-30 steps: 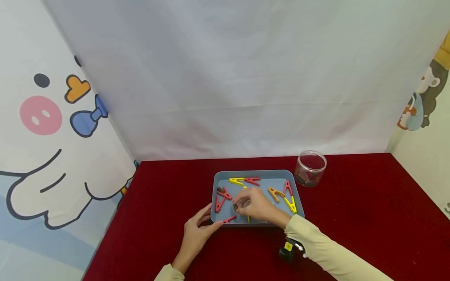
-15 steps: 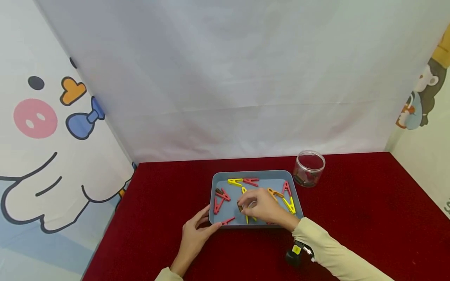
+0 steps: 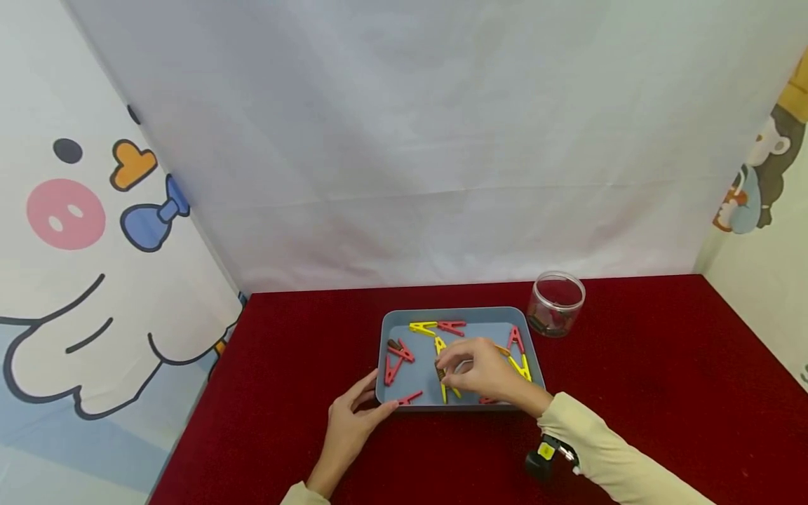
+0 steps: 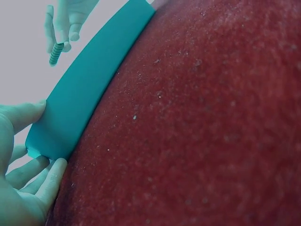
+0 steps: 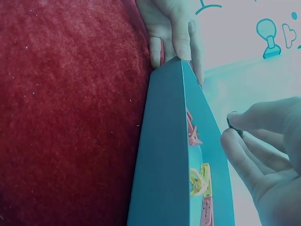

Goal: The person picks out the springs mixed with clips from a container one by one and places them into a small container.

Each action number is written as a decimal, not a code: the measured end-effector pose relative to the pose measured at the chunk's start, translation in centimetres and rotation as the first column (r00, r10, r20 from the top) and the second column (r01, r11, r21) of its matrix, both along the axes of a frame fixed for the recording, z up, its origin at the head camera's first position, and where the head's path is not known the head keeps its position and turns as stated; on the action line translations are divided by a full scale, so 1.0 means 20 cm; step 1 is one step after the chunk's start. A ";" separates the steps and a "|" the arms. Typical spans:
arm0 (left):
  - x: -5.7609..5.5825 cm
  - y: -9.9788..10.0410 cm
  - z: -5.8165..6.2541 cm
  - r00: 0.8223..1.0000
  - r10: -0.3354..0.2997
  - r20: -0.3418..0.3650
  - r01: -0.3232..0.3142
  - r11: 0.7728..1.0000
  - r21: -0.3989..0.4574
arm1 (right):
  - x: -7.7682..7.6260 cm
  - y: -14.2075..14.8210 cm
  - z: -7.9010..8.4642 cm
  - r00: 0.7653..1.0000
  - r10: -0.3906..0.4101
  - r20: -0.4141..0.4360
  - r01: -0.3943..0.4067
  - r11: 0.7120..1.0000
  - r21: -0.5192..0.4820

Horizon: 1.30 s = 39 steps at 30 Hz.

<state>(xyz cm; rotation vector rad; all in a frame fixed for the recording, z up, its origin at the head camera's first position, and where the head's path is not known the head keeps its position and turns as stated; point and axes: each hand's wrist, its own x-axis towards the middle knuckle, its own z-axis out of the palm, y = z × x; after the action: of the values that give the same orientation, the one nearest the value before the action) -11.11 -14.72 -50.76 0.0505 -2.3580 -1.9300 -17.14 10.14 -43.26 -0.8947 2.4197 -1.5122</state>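
My right hand pinches a small brown ribbed piece between thumb and fingertips, over the middle of a shallow blue-grey tray. In the left wrist view the ribbed piece points downward, its ridges like a screw thread. My left hand grips the near left corner of the tray, the thumb at the rim and the fingers round the side. Inside the tray lie red pegs, yellow pegs and an orange one mostly hidden behind the right hand. A second brown piece lies by the red pegs.
A clear round jar with dark pieces at its bottom stands just beyond the tray's far right corner. Dark red cloth covers the table. A white curtain hangs behind, with printed cartoon panels at both sides.
My right hand has shifted to the right across the tray with the brown ribbed piece, now covering most of the orange peg. My left hand stays on the tray's corner.
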 end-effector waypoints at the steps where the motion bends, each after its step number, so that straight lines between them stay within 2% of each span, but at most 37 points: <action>1: 0.00 0.00 0.00 1.000 0.000 -0.001 0.000 1.000 0.003 | -0.01 0.01 -0.02 1.000 -0.001 -0.001 0.001 1.000 0.000; 4: 0.00 0.00 0.00 1.000 0.004 0.000 -0.004 1.000 0.009 | -0.03 0.03 -0.04 1.000 0.009 -0.008 -0.009 1.000 -0.003; 12: 0.00 0.00 0.00 1.000 0.029 0.013 -0.029 1.000 0.003 | -0.03 0.06 -0.05 0.999 0.029 -0.022 -0.029 1.000 -0.003; 18: 0.00 -0.01 0.00 0.999 0.038 0.026 -0.038 0.999 -0.006 | -0.03 0.09 -0.04 1.000 0.004 -0.014 -0.004 1.000 0.030; 22: 0.00 0.00 0.00 0.999 0.038 0.027 -0.038 0.999 0.006 | -0.03 0.13 -0.02 1.000 0.006 0.004 -0.006 1.000 0.013; 23: 0.01 0.00 0.02 0.999 0.034 0.029 -0.034 0.999 0.012 | -0.03 0.13 -0.02 1.000 0.007 0.003 -0.007 1.000 0.006; 29: 0.00 0.01 0.02 0.999 0.024 0.034 -0.024 1.000 0.009 | -0.03 0.18 0.01 1.000 -0.007 0.004 0.007 1.000 -0.003; 30: 0.00 0.01 0.00 0.999 0.027 0.031 -0.027 1.000 0.005 | -0.03 0.19 0.01 1.000 -0.009 0.005 0.009 1.000 0.000; 39: 0.00 0.01 0.00 0.999 0.026 0.027 -0.027 1.000 0.007 | -0.05 0.28 0.02 0.998 -0.037 -0.054 0.038 0.999 0.017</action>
<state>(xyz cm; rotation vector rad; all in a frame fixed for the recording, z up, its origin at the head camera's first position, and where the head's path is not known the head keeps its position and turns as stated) -11.19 -14.47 -50.84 0.1081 -2.3540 -1.9384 -18.06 15.74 -42.90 -0.9029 2.4972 -1.4945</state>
